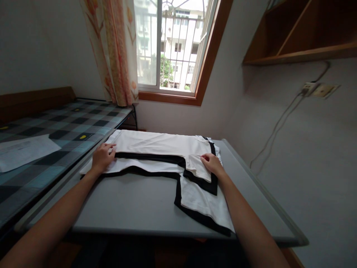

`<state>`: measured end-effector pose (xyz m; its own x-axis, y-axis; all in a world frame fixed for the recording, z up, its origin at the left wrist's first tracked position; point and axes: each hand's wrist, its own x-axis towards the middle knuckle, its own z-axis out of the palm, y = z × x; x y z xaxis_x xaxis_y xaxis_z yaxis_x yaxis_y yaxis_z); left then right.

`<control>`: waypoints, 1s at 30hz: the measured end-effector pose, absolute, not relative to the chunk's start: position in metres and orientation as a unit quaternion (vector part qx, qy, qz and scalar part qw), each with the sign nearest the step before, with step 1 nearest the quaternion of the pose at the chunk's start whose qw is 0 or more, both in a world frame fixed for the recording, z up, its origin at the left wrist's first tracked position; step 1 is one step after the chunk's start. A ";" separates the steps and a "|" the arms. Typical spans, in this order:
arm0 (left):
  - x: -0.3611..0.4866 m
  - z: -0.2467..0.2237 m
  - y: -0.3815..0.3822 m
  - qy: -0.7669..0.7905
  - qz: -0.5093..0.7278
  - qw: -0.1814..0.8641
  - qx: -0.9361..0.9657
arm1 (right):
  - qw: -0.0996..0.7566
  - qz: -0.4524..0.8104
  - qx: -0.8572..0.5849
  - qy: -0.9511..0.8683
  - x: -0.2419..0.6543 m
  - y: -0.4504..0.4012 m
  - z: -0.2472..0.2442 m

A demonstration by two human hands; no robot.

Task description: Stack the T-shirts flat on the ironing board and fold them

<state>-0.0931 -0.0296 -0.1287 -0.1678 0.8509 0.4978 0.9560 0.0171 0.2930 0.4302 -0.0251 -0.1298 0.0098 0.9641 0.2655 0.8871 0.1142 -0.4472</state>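
Note:
Several white and black garments lie flat in a stack on the grey table (125, 208), their sleeves toward the right. On top is a white shirt (158, 143), folded lengthwise, with black cloth (150, 158) showing beneath it. Lower down, a white garment (198, 195) and another black edge stick out toward me. My left hand (103, 156) rests at the left end of the top shirt, its fingers apart. My right hand (210, 163) pinches the edge of the top shirt's short sleeve between thumb and fingers, at the right.
A bed with a checked cover (67, 128) stands at the left, with paper sheets (28, 150) on it. Behind are a curtain (119, 56) and a barred window (178, 56). A wooden shelf (301, 54) and a socket with cables (309, 89) are on the right wall.

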 end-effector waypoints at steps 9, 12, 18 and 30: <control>-0.123 -0.135 -0.028 -0.809 -0.197 0.098 -0.546 | 0.264 0.075 -0.657 -0.702 0.430 -0.025 -0.131; -0.123 -0.134 -0.029 -0.807 -0.198 0.094 -0.548 | 0.266 0.067 -0.653 -0.706 0.431 -0.024 -0.131; -0.122 -0.132 -0.027 -0.811 -0.243 0.048 -0.531 | 0.265 0.068 -0.651 -0.708 0.432 -0.024 -0.132; -0.119 -0.125 -0.023 -0.781 -0.409 -0.047 -0.470 | 0.258 0.073 -0.653 -0.708 0.430 -0.027 -0.128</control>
